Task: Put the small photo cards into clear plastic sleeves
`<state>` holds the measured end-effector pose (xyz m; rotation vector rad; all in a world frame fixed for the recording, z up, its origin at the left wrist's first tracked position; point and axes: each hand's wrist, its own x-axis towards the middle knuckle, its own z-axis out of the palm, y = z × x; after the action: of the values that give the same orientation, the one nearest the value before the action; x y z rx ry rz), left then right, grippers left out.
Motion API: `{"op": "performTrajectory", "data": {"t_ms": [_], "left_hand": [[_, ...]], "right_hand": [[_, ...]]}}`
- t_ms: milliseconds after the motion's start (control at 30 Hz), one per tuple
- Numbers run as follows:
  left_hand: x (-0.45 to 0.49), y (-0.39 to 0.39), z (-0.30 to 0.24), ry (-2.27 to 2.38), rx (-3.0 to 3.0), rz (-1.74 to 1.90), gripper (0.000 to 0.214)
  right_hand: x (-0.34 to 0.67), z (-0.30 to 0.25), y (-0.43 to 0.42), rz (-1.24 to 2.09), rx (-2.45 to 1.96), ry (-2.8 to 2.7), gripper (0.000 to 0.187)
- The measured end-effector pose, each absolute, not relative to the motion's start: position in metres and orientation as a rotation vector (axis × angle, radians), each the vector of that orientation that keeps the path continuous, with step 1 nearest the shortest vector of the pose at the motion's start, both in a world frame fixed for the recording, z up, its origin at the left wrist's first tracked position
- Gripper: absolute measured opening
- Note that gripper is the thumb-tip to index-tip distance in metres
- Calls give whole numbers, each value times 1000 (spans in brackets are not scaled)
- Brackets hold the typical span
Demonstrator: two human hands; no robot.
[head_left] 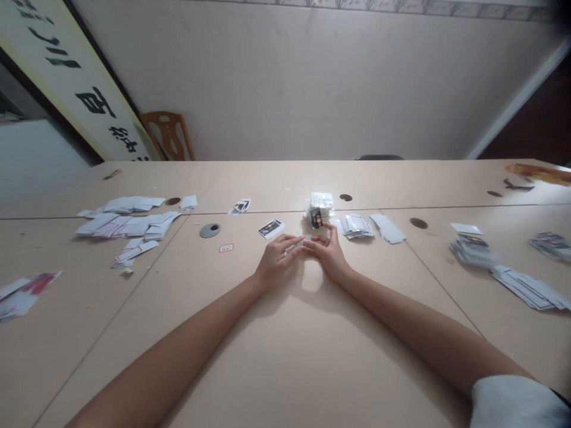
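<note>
My left hand [280, 257] and my right hand [329, 252] meet fingertip to fingertip above the middle of the table. Between their closed fingers shows a small, whitish, see-through piece [307, 237], largely covered, so its kind is unclear. One finger of my right hand is raised, close to a small dark picture card [316, 218]. That card leans at the front of a stack of clear plastic sleeves or cases [322, 201]. Left of my hands lies a dark picture card with a white border [271, 229].
White card piles [357, 226] and white strips [388, 229] lie right of the stack. Further right are a clear-wrapped pile [470, 249] and spread cards [530, 287]. Many white papers [129, 226] cover the left. A grey grommet [209, 230] and a red-edged label [226, 248] lie nearer.
</note>
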<state>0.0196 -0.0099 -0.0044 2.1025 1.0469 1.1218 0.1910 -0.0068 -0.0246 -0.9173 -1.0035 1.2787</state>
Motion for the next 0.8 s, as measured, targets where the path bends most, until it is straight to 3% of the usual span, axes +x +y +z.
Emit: {"op": "performTrajectory", "data": {"t_ms": [800], "left_hand": [[15, -9, -4, 1061, 2057, 1076, 35]], "right_hand": [[190, -27, -8, 1316, -916, -1051, 92]]}}
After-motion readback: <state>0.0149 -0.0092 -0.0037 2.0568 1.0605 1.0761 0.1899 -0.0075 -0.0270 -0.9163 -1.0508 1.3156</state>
